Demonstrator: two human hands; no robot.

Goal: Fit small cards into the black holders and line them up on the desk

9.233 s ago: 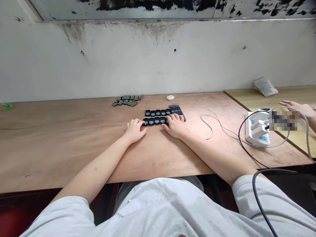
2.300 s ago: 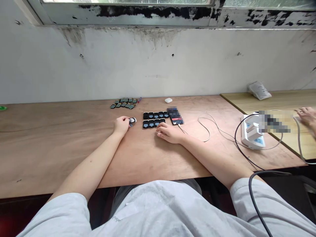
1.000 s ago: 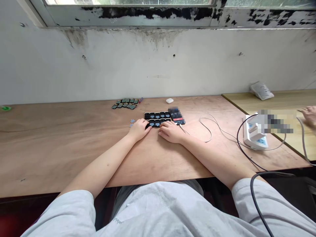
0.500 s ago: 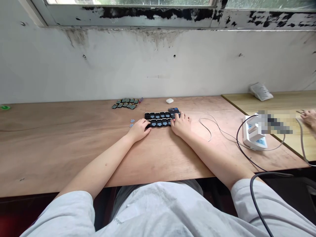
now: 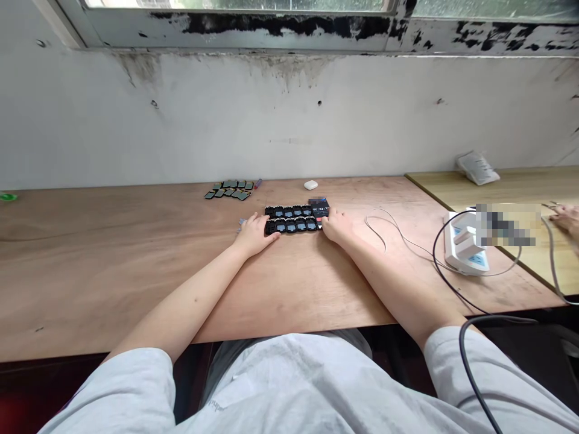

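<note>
Two rows of small black plastic frames with blue-grey squares lie on the wooden table: a back row (image 5: 289, 211) and a front row (image 5: 292, 225). At the left end of the rows rests my left hand (image 5: 254, 235), its thumb stretched along the near edge and apart from the fingers. My right hand (image 5: 338, 226) lies at the right end, by the lower right edge of a dark phone (image 5: 319, 207) with a timer on its screen. Its fingers are loosely apart. Small light-blue pieces (image 5: 241, 223) show partly behind my left hand.
Several grey-green square parts (image 5: 230, 190) lie behind to the left, beside a small purple object (image 5: 257, 183). A white rounded case (image 5: 310, 185) sits near the wall. On the right are a power strip (image 5: 465, 253), cables and another person's hand (image 5: 566, 218).
My right hand has drawn back to the right, uncovering the phone's screen and the front row's end. My left hand has shifted slightly left, covering more of the light-blue pieces.
</note>
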